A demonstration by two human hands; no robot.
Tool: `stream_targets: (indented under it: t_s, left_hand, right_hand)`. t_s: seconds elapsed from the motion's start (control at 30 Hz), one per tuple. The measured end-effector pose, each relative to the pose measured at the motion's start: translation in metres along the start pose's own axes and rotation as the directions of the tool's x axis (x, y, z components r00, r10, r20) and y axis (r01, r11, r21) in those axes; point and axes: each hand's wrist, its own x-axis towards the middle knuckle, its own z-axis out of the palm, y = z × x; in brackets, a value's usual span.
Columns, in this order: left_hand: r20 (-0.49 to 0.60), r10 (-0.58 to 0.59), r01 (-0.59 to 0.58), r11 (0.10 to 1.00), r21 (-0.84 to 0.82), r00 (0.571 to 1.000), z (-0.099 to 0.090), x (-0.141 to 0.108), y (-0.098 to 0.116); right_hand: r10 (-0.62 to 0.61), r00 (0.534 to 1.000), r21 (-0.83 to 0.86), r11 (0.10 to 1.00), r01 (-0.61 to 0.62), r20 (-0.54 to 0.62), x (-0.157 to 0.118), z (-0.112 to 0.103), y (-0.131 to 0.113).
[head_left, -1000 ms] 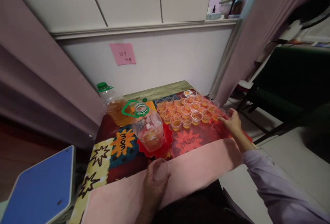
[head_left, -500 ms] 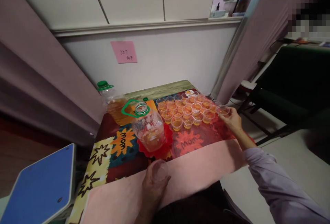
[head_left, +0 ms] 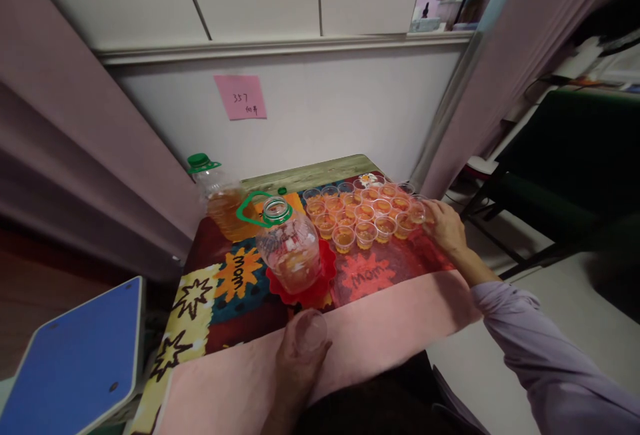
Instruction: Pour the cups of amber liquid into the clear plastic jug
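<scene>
Resting in the left hand (head_left: 300, 365), a clear plastic cup (head_left: 311, 331) is enclosed by curled fingers and held low over the pink strip (head_left: 385, 325) at the near table edge. Whether further cups are nested beneath it cannot be told. That hold is judged to keep it apart from the filled cups (head_left: 365, 235), which are set in close rows on the right half of the patterned cloth (head_left: 240, 278), amber liquid being visible in most.

The right hand (head_left: 447, 227) is placed at the right end of those rows, thumb and fingers drawn narrow beside the outermost cup (head_left: 417, 209). Whether that cup is gripped or merely touched cannot be told. An approach from outside is judged sensible, since the neighbouring rims are left undisturbed.

Left of the rows, an uncapped jug (head_left: 293, 251) is stood upright on a red scalloped dish (head_left: 329, 267), probably so that drips are caught. Its green handle (head_left: 250, 209) is turned leftward, away from the cups. Behind it, a capped jug (head_left: 225, 211) is kept near the back left corner, presumably out of the hands' way. A small green cap (head_left: 283, 191) is noted nearby.
</scene>
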Motion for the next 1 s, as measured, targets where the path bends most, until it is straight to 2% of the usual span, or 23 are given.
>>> stream_targets:
  t_s: [0.27,0.47,0.53,0.6,0.7,0.73,0.77,0.8,0.83,0.9,0.93,1.0]
  left_hand:
    - [-0.057,-0.014,0.011,0.999,-0.052,0.998,0.01,-0.006,-0.002]
    - [-0.057,0.005,-0.007,0.999,-0.035,0.998,0.01,-0.007,-0.006]
    - [-0.049,0.016,-0.017,0.999,-0.034,0.999,0.008,-0.006,-0.008]
    - [-0.019,0.039,-0.04,0.999,-0.022,0.999,0.006,-0.006,-0.009]
    - [0.01,0.09,-0.09,0.996,0.01,0.996,0.004,-0.004,-0.003]
    - [0.009,0.103,-0.103,0.994,0.021,0.995,0.005,-0.004,0.001]
    - [0.018,0.11,-0.111,0.993,0.034,0.994,0.005,-0.003,0.006]
    - [0.026,0.108,-0.109,0.993,0.042,0.994,0.006,-0.002,0.01]
    - [0.03,0.105,-0.106,0.993,0.048,0.994,0.007,-0.002,0.014]
    - [0.04,0.097,-0.099,0.994,0.053,0.994,0.008,-0.001,0.021]
    - [0.041,0.093,-0.095,0.994,0.055,0.995,0.009,0.0,0.024]
    - [0.043,0.082,-0.085,0.995,0.055,0.996,0.01,-0.001,0.027]
  right_hand:
    - [-0.193,0.981,-0.14,0.972,0.19,-0.01,0.005,-0.001,0.0]
    - [-0.304,0.952,-0.207,0.931,0.301,0.019,0.009,-0.005,-0.007]
    - [-0.314,0.949,-0.193,0.932,0.307,-0.008,0.01,-0.011,-0.012]
    - [-0.253,0.962,-0.134,0.962,0.24,-0.098,0.006,-0.018,-0.027]
    - [-0.031,0.971,0.161,0.984,0.07,-0.237,-0.017,-0.032,-0.074]
    - [0.038,0.972,0.329,0.943,0.041,-0.23,-0.03,-0.038,-0.098]
    - [0.084,0.981,0.508,0.861,0.016,-0.173,-0.045,-0.044,-0.123]
    - [0.096,0.99,0.67,0.742,0.0,-0.107,-0.062,-0.05,-0.15]
    - [0.065,0.998,0.791,0.611,-0.031,-0.011,-0.079,-0.055,-0.176]
    - [-0.053,0.986,0.908,0.399,-0.125,0.159,-0.111,-0.063,-0.223]
    - [-0.103,0.978,0.927,0.348,-0.137,0.183,-0.124,-0.065,-0.241]
    - [-0.172,0.97,0.93,0.352,-0.105,0.175,-0.145,-0.063,-0.264]
